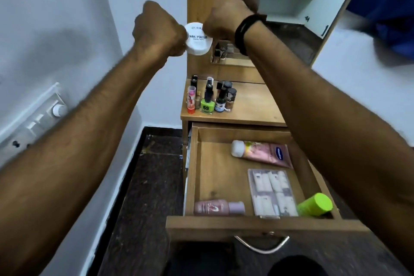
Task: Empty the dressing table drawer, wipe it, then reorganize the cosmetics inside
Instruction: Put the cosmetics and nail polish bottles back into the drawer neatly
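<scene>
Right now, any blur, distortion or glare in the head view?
Head view: wide-angle bends the wall near the edges; a soft shadow falls on it; label on the white jar is soft, partly readable; drawer evenly lit, no glare.

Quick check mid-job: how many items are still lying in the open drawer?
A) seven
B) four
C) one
B: the drawer holds a pink tube, a clear nail-tip box, a pink bottle and a green-capped container.
</scene>
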